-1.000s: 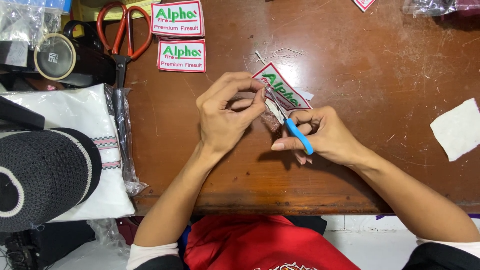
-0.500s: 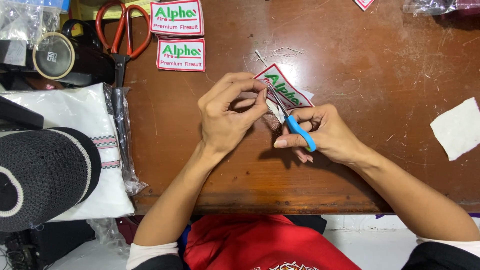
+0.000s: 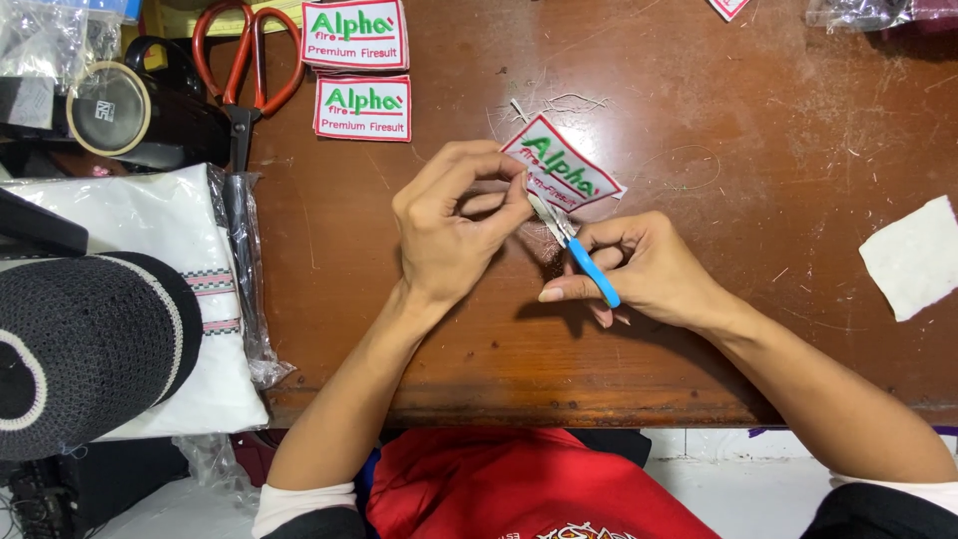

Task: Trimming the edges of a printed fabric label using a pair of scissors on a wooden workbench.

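Observation:
My left hand [image 3: 449,225] pinches the near edge of a white embroidered patch [image 3: 564,165] with a red border and green lettering, held tilted just above the brown wooden table [image 3: 699,329]. My right hand [image 3: 639,269] grips a small blue-handled thread snipper [image 3: 579,250], whose metal blades meet the patch's lower edge right beside my left thumb. Loose thread scraps [image 3: 564,103] lie just beyond the patch.
Two matching patches [image 3: 357,70] lie at the far left by red-handled scissors [image 3: 238,70]. A tape roll [image 3: 108,108], a bagged white cloth [image 3: 150,289] and a black knit cap [image 3: 80,349] fill the left side. A white fabric square [image 3: 913,258] sits at right.
Both hands hold nearly the same pose. The snipper has shifted very slightly along the patch's edge.

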